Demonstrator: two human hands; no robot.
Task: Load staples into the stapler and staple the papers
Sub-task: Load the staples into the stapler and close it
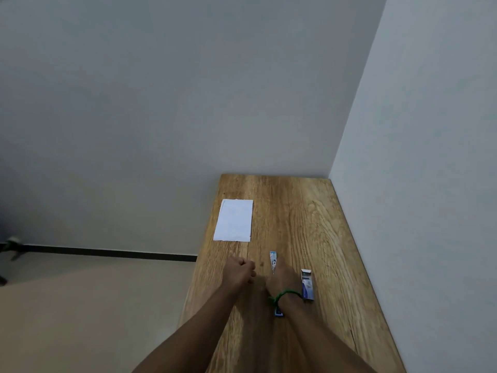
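Right hand (282,278) is gripping the opened stapler (273,261) at lower centre while left hand (242,270) is hovering fisted, staple box (307,285) lying just right, papers (234,220) waiting above-left on counter (309,224); likely loading step, next needing staples picked from box.
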